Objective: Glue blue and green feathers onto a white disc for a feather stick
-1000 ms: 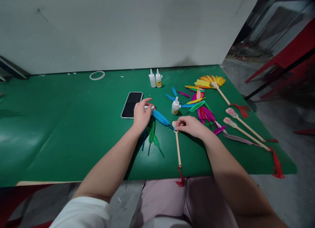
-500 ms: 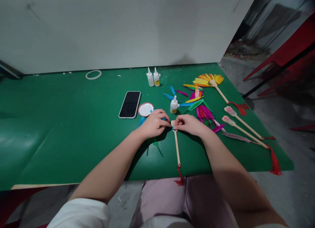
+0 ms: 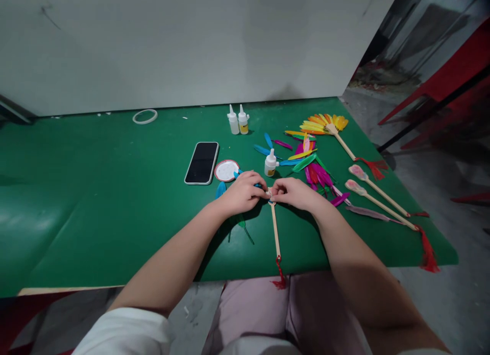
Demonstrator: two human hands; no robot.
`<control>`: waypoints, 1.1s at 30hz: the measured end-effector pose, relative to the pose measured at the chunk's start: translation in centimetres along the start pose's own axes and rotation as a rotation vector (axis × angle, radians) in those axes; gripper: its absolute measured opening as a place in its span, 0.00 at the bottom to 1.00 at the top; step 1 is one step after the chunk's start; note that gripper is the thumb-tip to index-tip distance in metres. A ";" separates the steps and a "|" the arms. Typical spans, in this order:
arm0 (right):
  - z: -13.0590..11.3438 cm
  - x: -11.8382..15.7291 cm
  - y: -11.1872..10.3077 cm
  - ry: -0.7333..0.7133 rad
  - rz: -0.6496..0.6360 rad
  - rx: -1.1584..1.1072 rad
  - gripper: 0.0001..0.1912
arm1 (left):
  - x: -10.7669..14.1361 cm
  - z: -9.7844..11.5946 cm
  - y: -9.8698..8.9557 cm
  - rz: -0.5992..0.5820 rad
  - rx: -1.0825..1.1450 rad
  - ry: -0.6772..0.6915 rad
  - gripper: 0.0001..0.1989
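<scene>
My left hand [image 3: 242, 193] and my right hand [image 3: 294, 192] meet at the round head of a wooden fan stick [image 3: 274, 227] that lies on the green table [image 3: 95, 191], its red tassel hanging over the front edge. The fingers of my left hand press a blue feather [image 3: 220, 189] onto the stick's head, and most of the feather is hidden under that hand. My right hand pinches the head of the stick from the right. A small glue bottle [image 3: 270, 163] stands just behind my hands.
A black phone [image 3: 201, 162] and a red-rimmed round lid [image 3: 226, 170] lie behind my left hand. Loose coloured feathers [image 3: 314, 168], two more sticks [image 3: 377, 202], a finished yellow feather fan [image 3: 325, 125], two glue bottles [image 3: 237, 120] and a white ring [image 3: 145, 116] lie farther off.
My left hand has carried the blue feather from beside the phone to the stick's head, uncovering the round lid. My right hand has stayed on the stick.
</scene>
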State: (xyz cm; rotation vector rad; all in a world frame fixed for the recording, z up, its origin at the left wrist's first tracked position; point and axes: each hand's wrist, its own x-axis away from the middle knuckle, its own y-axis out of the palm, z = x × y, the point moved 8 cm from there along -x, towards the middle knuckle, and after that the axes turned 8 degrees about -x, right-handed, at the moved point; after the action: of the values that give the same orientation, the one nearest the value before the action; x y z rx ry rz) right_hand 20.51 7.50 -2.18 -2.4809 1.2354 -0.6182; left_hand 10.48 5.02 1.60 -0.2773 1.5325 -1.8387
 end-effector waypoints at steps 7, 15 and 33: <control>0.0 0.0 0.0 -0.012 0.001 0.010 0.05 | 1.0 -1.9 -1.2 0.095 -0.129 -0.126 0.16; -0.1 0.2 0.0 -0.031 -0.004 0.011 0.07 | 1.9 -4.8 -1.5 0.035 -0.224 -0.267 0.26; -1.4 0.4 -1.4 -0.104 0.171 -0.003 0.12 | 2.1 -3.7 -4.0 0.316 -0.109 -0.241 0.16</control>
State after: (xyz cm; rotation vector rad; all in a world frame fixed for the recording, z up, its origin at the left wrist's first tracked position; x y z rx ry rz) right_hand 20.95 7.93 -0.21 -2.3457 1.3900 -0.4382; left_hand 5.31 6.70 3.75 -0.2790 1.4198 -1.4249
